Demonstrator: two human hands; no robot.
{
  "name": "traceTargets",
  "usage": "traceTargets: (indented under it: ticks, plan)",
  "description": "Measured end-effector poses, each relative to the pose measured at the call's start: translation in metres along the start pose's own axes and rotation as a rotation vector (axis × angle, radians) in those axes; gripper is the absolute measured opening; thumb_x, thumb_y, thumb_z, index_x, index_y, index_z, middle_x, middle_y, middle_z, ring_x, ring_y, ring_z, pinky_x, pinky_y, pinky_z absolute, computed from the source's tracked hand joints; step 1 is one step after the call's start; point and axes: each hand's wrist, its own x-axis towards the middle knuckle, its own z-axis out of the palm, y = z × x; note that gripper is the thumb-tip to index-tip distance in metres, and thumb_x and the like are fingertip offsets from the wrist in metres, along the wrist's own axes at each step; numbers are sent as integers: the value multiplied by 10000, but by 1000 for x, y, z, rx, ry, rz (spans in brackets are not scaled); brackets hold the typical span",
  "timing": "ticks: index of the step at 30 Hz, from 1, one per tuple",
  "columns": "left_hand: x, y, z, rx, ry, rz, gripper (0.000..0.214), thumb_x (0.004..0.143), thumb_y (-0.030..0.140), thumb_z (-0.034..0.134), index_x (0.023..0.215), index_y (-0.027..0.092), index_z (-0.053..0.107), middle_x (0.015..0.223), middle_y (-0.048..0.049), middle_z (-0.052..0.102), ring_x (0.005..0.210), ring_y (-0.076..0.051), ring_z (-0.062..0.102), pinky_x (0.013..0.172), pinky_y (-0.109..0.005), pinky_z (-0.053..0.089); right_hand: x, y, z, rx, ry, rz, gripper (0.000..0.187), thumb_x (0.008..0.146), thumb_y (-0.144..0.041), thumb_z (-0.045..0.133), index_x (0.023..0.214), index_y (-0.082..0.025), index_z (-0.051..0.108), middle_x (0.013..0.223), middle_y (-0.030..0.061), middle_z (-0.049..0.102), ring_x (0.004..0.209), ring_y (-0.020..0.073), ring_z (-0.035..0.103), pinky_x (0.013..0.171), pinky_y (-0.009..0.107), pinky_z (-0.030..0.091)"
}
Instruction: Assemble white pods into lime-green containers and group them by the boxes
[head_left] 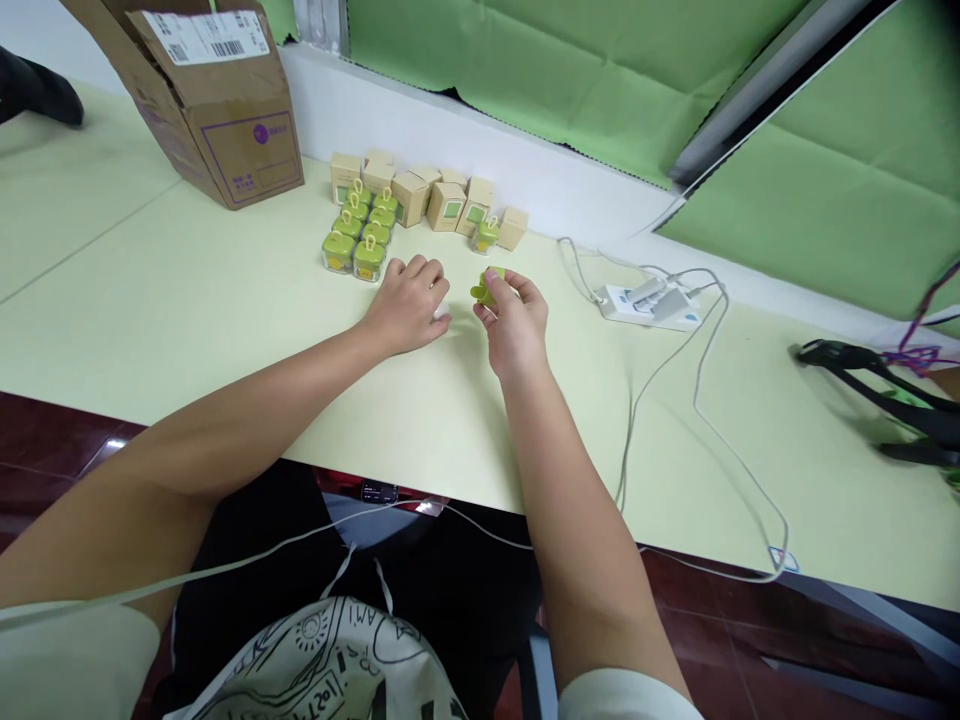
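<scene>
My right hand [517,318] pinches a small green lid [487,287] above the table, tilted between thumb and fingers. To its left, my left hand [409,305] is curled low over the tabletop, closed round a small clear jar [441,312]; most of the jar is hidden under the fingers. The two hands are apart. Just beyond my left hand, several small clear jars with green lids and pale loops [369,256] stand in two rows. One more green-lidded jar [486,234] stands alone beyond my right hand.
Several small brown cardboard boxes [448,207] line the wall behind the jars. A large open carton [247,140] stands at the back left. On the right lie a white power strip [649,306] with loose cables and a black stand-like object [885,390]. A thin cable crosses my lap.
</scene>
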Motion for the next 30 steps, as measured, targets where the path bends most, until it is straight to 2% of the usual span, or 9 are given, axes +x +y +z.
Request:
traceTargets:
  ticks: [9, 11, 15, 18, 20, 22, 24, 27, 30]
  plan:
    - [-3, 3, 5, -111, 65, -108, 274, 901, 419, 789, 1034, 201, 688, 1171, -161, 685, 1147, -379, 613, 1035, -572, 452, -1, -2, 1, -9, 1, 6, 508, 714, -531, 959, 1014, -263, 649, 981, -5, 738, 941, 168, 757, 818, 313, 633]
    - [-1, 1, -1, -155, 115, -126, 267, 965, 466, 730, 1024, 211, 680, 1156, -145, 690, 1138, -356, 620, 1040, -554, 463, 0, -1, -1, -13, -7, 1, 502, 727, -533, 953, 1022, -263, 650, 993, 2, 744, 958, 174, 759, 827, 320, 635]
    - [1, -12, -15, -269, 286, -190, 326, 1124, 494, 466, 1048, 245, 662, 1055, -104, 700, 1062, -289, 646, 1002, -498, 508, 1, 0, -2, 0, -32, 12, 521, 721, -558, 957, 1024, -261, 653, 1012, 14, 758, 983, 185, 761, 839, 333, 646]
    - [-3, -19, -25, -340, 352, -222, 345, 1147, 495, 400, 1126, 274, 664, 1065, -96, 715, 1022, -263, 665, 971, -473, 541, -1, -1, 1, 26, -83, 31, 547, 702, -597, 964, 1010, -256, 666, 996, 13, 768, 968, 187, 765, 849, 344, 657]
    - [-6, -17, -29, -384, 304, -181, 320, 1108, 508, 507, 1256, 270, 661, 1188, -114, 726, 1075, -267, 680, 976, -468, 564, -5, -3, 4, 38, -145, 35, 555, 696, -617, 967, 1002, -253, 681, 989, 12, 773, 964, 188, 769, 860, 350, 662]
    - [-8, -9, -31, -412, 197, -78, 449, 1033, 504, 645, 1404, 253, 632, 1345, -143, 706, 1195, -296, 679, 1030, -487, 575, -10, -5, 7, 36, -217, 43, 563, 688, -633, 971, 1001, -252, 700, 983, 14, 777, 968, 191, 771, 868, 356, 666]
    - [-8, -1, -30, -415, 117, 8, 529, 999, 459, 698, 1479, 254, 616, 1437, -149, 684, 1316, -323, 652, 1122, -532, 550, -14, -6, 11, 23, -273, 49, 574, 677, -644, 975, 1010, -254, 717, 987, 17, 781, 986, 199, 770, 870, 360, 668]
    - [-7, 5, -27, -421, 122, 22, 464, 1024, 397, 679, 1469, 269, 645, 1435, -133, 697, 1354, -320, 645, 1170, -557, 527, -17, -6, 14, 12, -314, 54, 561, 694, -641, 970, 1021, -251, 733, 1019, 28, 790, 1049, 215, 771, 888, 368, 673]
    - [-6, 1, -25, -445, 170, 10, 447, 1035, 440, 691, 1444, 261, 665, 1393, -131, 717, 1310, -308, 668, 1142, -534, 546, -16, -5, 13, 35, -327, 75, 497, 772, -636, 926, 1003, -239, 737, 1025, 39, 798, 1067, 223, 782, 955, 401, 678]
